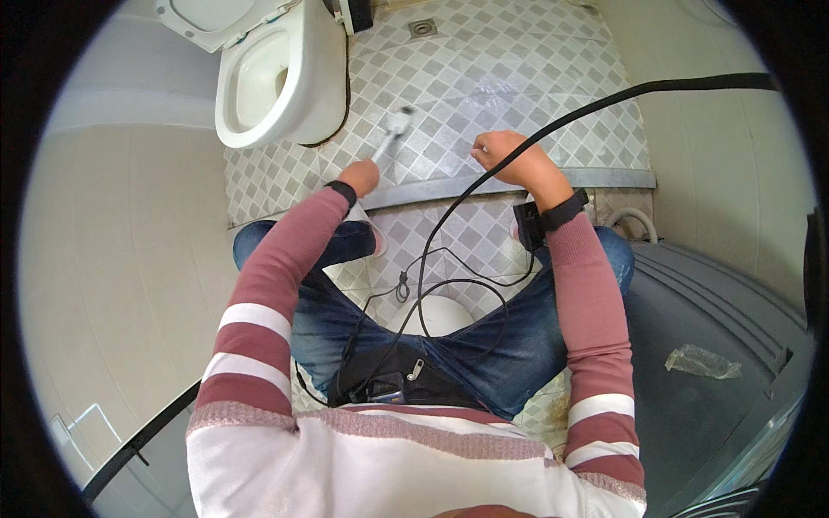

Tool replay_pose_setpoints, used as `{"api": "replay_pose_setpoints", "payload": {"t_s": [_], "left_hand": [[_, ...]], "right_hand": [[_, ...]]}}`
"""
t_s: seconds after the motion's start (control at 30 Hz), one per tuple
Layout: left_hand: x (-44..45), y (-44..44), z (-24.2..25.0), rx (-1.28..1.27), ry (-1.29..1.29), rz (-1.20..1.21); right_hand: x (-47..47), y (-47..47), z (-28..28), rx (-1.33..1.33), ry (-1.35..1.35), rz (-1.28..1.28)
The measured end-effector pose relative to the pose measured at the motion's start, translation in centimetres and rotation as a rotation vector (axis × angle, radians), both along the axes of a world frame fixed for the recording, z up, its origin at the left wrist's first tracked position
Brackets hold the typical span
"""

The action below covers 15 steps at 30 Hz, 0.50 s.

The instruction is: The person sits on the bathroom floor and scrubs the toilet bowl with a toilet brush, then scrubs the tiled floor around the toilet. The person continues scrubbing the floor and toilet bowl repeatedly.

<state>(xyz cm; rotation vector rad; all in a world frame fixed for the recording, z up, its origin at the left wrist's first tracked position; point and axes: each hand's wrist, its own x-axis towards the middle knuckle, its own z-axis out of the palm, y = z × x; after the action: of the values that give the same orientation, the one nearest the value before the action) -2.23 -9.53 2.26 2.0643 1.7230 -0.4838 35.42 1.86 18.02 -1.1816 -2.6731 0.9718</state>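
My left hand (363,176) grips the handle of a white scrubbing tool, probably a brush (396,123). Its blurred head, with a dark patch at the far end, is at the tiled floor (453,136), right of the toilet's base. Over the same floor, farther right, is my right hand (511,157), its fingers curled in with nothing visible in them. A thick black cable (479,183) passes in front of that hand. Both wrists wear black straps, and a small black device (530,225) sits at the right one.
A white toilet (324,78) with its lid raised stands at the upper left. There is a floor drain (423,28) at the back. A raised grey sill (447,189) crosses the floor before my feet. On the right, a clear plastic wrapper (703,361) lies on a dark grey appliance (673,427).
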Motion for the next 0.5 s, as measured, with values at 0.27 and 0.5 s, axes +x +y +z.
{"api": "replay_pose_setpoints", "payload": {"t_s": [0.27, 0.5], "left_hand": [[3.1, -3.3, -0.8, 0.014, -0.02, 0.033], [-0.1, -1.0, 3.4, -0.298, 0.088, 0.177]], "right_hand": [[-0.1, 0.2, 0.4, -0.048, -0.083, 0.01], [0.2, 0.3, -0.1, -0.018, -0.017, 0.008]]}}
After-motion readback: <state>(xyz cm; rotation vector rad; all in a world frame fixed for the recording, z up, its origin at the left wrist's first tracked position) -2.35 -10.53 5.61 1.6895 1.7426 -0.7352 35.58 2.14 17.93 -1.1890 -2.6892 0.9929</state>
